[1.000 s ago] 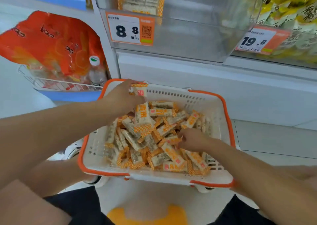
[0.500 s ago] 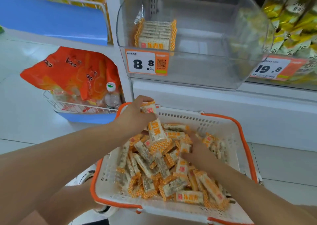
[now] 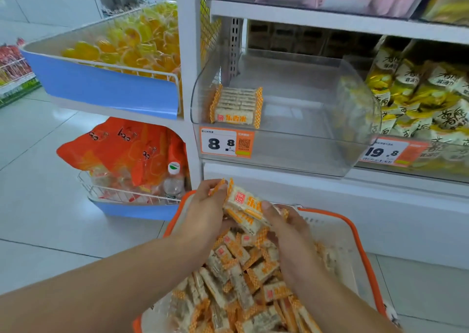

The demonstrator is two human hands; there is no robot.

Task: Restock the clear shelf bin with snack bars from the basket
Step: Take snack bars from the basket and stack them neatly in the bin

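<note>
A white basket with an orange rim (image 3: 356, 233) sits low in front of me, heaped with several snack bars (image 3: 243, 282) in white and orange wrappers. My left hand (image 3: 203, 213) and my right hand (image 3: 289, 231) together grip a small bundle of snack bars (image 3: 245, 205) lifted just above the heap at the basket's far edge. Above, the clear shelf bin (image 3: 304, 134) holds one neat row of bars (image 3: 236, 105) at its left side; the remainder of its floor is bare. An 8.8 price tag (image 3: 225, 142) sits on its front.
A blue-fronted wire bin of yellow sweets (image 3: 106, 53) hangs at upper left. Below it lie orange bags (image 3: 121, 147) and a water bottle (image 3: 173, 180) in a wire basket. Yellow packets (image 3: 421, 99) fill the bin to the right. White tiled floor (image 3: 38, 205) spreads left.
My right hand left the heap and rose to join my left hand on the held bars. Both hands lifted toward the shelf. The view tilted up, showing more of the shelves.
</note>
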